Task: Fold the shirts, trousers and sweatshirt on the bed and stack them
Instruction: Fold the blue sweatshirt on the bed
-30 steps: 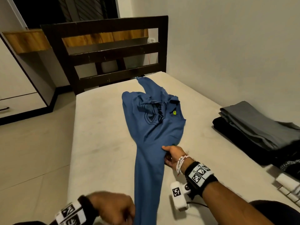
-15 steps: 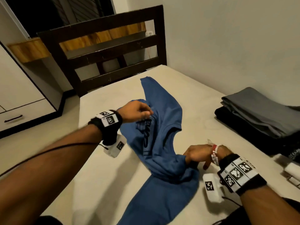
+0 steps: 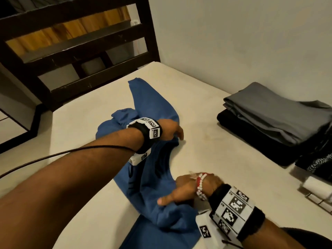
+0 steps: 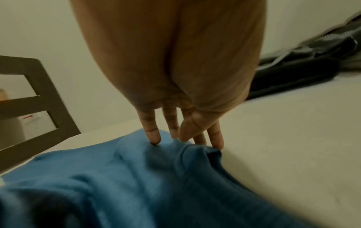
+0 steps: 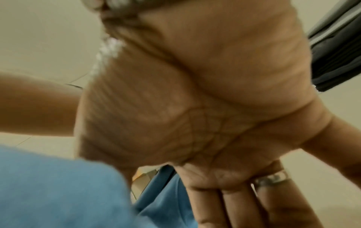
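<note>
A blue shirt (image 3: 154, 105) lies crumpled in the middle of the bed (image 3: 215, 168), one part stretched toward the headboard. My left hand (image 3: 172, 131) reaches across it and pinches a ridge of its right edge between thumb and nearly straight fingers (image 4: 152, 135). The blue shirt (image 4: 136, 185) bunches up below them. My right hand (image 3: 179, 191) rests on the shirt's near bunched part with the thumb stretched out. In the right wrist view that right hand (image 5: 224, 192) shows an open palm and straight fingers beside the blue shirt (image 5: 48, 185).
A folded grey garment (image 3: 265, 112) lies on a folded black one (image 3: 251, 141) by the wall at the right. A black patterned garment (image 3: 319, 162) and a white object (image 3: 316, 187) lie nearer. The dark wooden headboard (image 3: 71, 56) stands at the far end.
My left hand has come up from the near edge, taken the shirt's upper part and moved right across it. The right hand has gone from gripping the shirt to lying on it.
</note>
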